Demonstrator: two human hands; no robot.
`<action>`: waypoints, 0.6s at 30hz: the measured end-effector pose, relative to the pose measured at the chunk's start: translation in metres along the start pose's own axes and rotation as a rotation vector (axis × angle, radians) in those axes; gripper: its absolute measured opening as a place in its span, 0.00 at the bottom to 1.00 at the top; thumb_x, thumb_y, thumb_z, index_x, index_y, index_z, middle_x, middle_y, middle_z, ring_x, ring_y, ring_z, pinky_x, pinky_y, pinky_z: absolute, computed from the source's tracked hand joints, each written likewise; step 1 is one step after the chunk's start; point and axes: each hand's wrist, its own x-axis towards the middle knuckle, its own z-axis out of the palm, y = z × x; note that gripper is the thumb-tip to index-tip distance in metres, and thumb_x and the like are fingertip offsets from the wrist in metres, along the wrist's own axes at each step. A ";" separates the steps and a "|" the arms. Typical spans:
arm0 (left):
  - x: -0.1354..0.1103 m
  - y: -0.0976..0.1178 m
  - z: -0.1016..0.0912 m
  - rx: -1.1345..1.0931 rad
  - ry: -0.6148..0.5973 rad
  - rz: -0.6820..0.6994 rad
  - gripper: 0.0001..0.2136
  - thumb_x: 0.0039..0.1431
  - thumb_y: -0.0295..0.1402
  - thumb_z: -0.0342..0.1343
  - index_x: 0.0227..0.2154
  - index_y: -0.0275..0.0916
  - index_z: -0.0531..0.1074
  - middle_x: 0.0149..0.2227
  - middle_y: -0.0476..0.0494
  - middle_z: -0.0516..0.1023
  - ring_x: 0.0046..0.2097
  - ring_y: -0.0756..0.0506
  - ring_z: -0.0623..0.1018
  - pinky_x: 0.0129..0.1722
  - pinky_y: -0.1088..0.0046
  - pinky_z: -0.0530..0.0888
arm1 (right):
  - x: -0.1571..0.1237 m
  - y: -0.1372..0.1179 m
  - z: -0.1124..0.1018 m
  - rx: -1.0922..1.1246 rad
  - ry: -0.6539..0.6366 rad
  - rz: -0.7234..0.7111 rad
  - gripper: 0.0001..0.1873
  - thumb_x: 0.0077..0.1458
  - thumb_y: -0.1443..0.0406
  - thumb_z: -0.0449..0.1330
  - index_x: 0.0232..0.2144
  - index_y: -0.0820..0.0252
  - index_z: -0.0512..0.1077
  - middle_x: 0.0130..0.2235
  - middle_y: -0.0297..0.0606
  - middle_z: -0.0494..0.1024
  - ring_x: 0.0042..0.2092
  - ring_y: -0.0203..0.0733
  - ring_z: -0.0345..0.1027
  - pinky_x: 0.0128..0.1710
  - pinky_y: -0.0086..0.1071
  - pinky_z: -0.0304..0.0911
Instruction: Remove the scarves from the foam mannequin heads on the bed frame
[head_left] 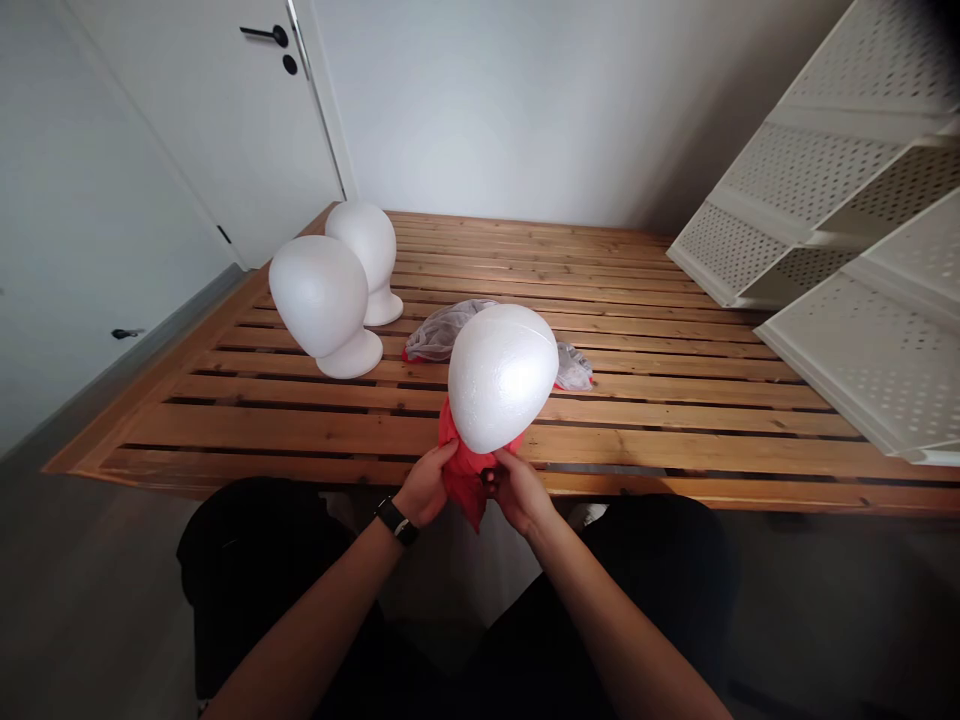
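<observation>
Step in hand: both hands work a red cloth [466,478] at the neck of a white foam mannequin head [501,375]; it reads as tying or gathering the cloth under the head.
Left hand [429,484]: fingers closed on the cloth's left edge, at 7 o'clock from the head; black wristwatch [396,520] on the wrist.
Right hand [519,488]: fingers pinched on the cloth at 5 o'clock from the head, just beside the left hand.
Foam head: near edge of the slatted wooden counter [675,400], tilted toward the camera.
Cloth: bunched below the head, tail hanging between the hands.
Next move, judged: calls for a steady pinch on both ends and even pull, so the head does not tip.
Elsewhere: grey cloth [450,328] at 12 o'clock behind the head; two bare foam heads [322,300] [367,250] at 10 o'clock; white perforated shelf unit [840,230] at 2 o'clock.
</observation>
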 end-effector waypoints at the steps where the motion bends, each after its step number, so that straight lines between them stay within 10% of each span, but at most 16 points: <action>1: 0.001 -0.001 -0.003 -0.013 0.030 0.034 0.20 0.60 0.49 0.67 0.46 0.37 0.83 0.52 0.34 0.85 0.54 0.33 0.84 0.58 0.50 0.80 | 0.002 -0.002 -0.002 0.012 0.031 -0.029 0.22 0.43 0.52 0.77 0.32 0.56 0.74 0.26 0.32 0.76 0.26 0.38 0.65 0.25 0.30 0.56; 18: 0.023 0.038 -0.047 0.013 0.305 0.124 0.14 0.63 0.39 0.63 0.46 0.35 0.80 0.45 0.35 0.85 0.45 0.38 0.83 0.38 0.65 0.81 | 0.049 -0.087 -0.039 -0.141 0.176 -0.338 0.17 0.43 0.58 0.74 0.30 0.59 0.74 0.26 0.33 0.79 0.27 0.40 0.70 0.25 0.32 0.68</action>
